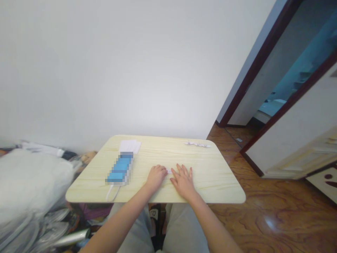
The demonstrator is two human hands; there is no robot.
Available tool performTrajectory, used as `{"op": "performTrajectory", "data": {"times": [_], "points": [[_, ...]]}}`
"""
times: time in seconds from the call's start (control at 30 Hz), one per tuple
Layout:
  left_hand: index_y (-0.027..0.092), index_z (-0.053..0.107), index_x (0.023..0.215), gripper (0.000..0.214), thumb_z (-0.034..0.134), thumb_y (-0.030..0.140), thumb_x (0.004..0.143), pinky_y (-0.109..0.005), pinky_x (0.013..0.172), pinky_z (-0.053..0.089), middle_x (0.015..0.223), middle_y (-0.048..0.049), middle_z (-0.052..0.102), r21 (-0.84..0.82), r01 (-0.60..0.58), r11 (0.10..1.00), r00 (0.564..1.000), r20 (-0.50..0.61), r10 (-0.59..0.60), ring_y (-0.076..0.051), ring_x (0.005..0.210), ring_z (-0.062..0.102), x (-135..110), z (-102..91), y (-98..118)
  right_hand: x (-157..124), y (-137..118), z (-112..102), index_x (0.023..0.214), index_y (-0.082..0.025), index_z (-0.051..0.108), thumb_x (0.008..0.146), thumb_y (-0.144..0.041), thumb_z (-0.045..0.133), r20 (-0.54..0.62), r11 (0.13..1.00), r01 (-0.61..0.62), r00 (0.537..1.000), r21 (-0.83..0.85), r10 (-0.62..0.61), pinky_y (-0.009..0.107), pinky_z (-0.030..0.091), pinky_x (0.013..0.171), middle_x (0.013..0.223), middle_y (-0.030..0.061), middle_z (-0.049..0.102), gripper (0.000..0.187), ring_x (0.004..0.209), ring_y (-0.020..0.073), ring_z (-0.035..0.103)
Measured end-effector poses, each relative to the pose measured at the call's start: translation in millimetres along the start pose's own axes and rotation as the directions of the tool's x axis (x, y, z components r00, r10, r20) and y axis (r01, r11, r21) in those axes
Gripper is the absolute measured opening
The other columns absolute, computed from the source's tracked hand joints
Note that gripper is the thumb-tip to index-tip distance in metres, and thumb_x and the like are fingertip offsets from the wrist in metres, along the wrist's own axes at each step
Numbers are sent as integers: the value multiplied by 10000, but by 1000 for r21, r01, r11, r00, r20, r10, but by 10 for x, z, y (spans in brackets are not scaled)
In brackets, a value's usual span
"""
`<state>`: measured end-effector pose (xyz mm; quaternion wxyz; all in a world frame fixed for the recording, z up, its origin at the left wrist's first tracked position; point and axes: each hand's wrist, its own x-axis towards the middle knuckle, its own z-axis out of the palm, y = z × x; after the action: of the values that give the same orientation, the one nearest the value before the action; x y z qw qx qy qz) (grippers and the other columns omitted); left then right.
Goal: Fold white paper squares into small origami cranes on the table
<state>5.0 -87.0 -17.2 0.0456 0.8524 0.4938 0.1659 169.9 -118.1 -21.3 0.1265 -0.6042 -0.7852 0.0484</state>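
Observation:
A thin white strip, looking like folded paper [169,172], lies on the pale wooden table [210,186], mostly covered by my hands. At its left end my left hand [157,175] rests with its fingers curled and close together, pinching or pressing the strip. My right hand [183,181] lies flat at the other end, fingers spread, its thumb side near or touching the strip. How much of the strip is under the fingers is hidden.
White paper sheets [129,146] lie at the table's back left, above a pixelated phone-like device [120,168] with a white cable [112,192]. A twisted white paper piece [197,144] lies at the back right. A white wall [158,70] stands behind; bags [34,175] crowd the left.

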Motion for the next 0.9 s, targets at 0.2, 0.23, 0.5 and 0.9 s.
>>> {"op": "performTrajectory", "data": {"times": [0.2,0.23,0.5,0.9], "points": [[180,641,873,182,468,222,840,-347,782,376,919,-78,647,-28,47,998,998,39,-46,-220,917,544,27,-34,13,-30,19,39,1282,-235,407,847,-432,403,-34,998,-58,998,30,59,544,20,1014,1393,82,312,477,1284,290,211],[174,637,881,179,472,227,836,-344,785,379,910,-84,645,-48,74,996,996,45,-72,-220,910,548,37,-42,12,-25,17,38,1277,-214,412,842,-413,420,-45,997,-67,997,48,69,548,32,1014,1380,91,334,478,1274,290,235],[164,650,886,288,384,270,853,-292,742,443,878,-77,676,-258,239,936,969,-1,-248,-190,817,608,88,-33,-53,70,0,-27,1020,-153,592,801,-278,495,-223,876,-45,959,480,172,355,430,838,984,96,637,270,920,207,566],[140,617,828,251,552,356,718,-267,590,482,721,-37,659,-916,138,378,909,-35,-415,-150,632,598,-4,-184,140,211,-352,-226,768,-154,600,741,-289,576,-254,578,62,932,813,257,248,497,597,776,46,625,140,695,148,602]]}}
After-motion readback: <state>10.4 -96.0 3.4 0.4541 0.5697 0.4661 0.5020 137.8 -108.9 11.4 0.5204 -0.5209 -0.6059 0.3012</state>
